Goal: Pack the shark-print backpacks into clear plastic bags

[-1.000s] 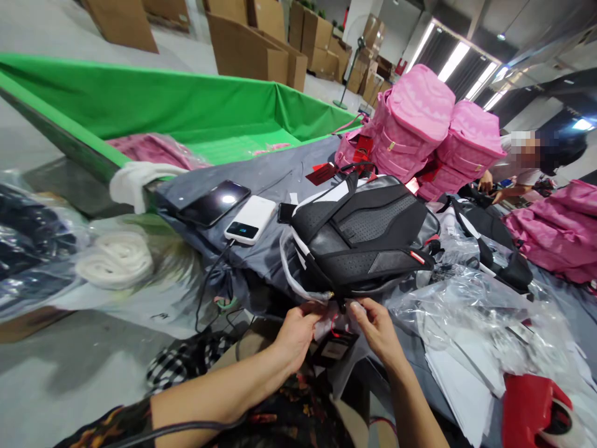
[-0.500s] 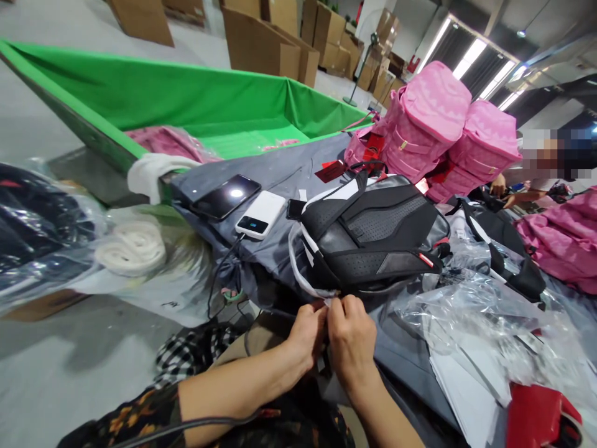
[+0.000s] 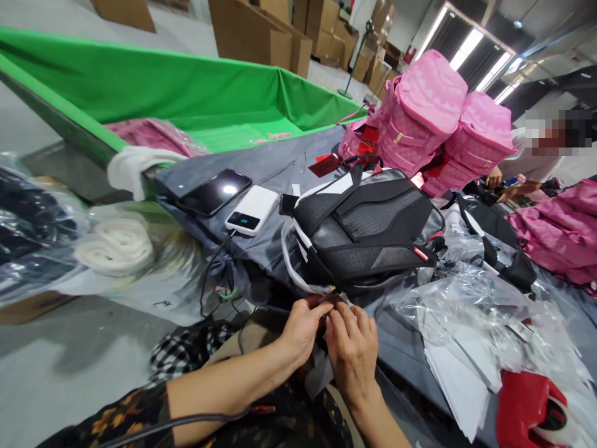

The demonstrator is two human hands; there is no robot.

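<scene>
Black backpack (image 3: 377,214) on gray-covered table (image 3: 280,152). Left hand (image 3: 303,330), right hand (image 3: 352,342): fingers bunched narrow at its near end, can't tell what's gripped. Green bin (image 3: 186,87) holds pink item (image 3: 153,135) in clear plastic. Far left, dark item (image 3: 32,221) inside clear plastic.

The person's left hand (image 3: 300,333) and right hand (image 3: 353,348) are bare. The dark top (image 3: 275,429), left sleeve (image 3: 153,404) and all, has orange and yellow patches (image 3: 114,418). The trousers (image 3: 254,331) are tan. A thin dark cable (image 3: 200,420) crosses the left forearm (image 3: 233,379).
</scene>
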